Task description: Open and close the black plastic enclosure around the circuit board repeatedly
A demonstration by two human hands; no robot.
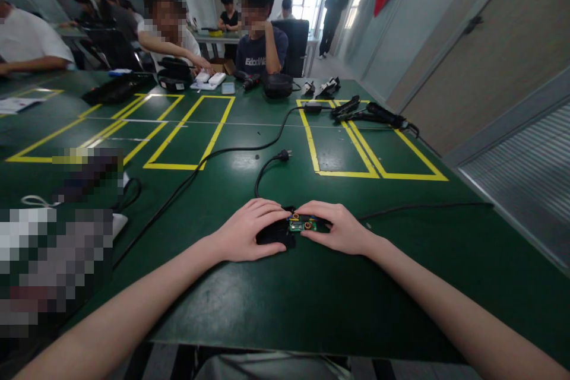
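Near the front middle of the green table, a small green circuit board [295,226] with copper-coloured coils lies between my two hands. My left hand [253,230] curves round a black part [272,234] at the board's left, thumb and fingers on either side of it. At the board's right end, my right hand [336,227] holds the board between thumb and fingers. Behind my left hand a short black cable ends in a plug [284,155]. Another black cable [423,208] runs off to the right from beside my right hand.
Yellow tape rectangles mark the green table [240,309]. A long black cable [222,150] crosses it to a dark tool [378,114] at the back right. Black cases [278,84] and white boxes [217,79] stand at the far edge, where people sit. Blurred items lie at left.
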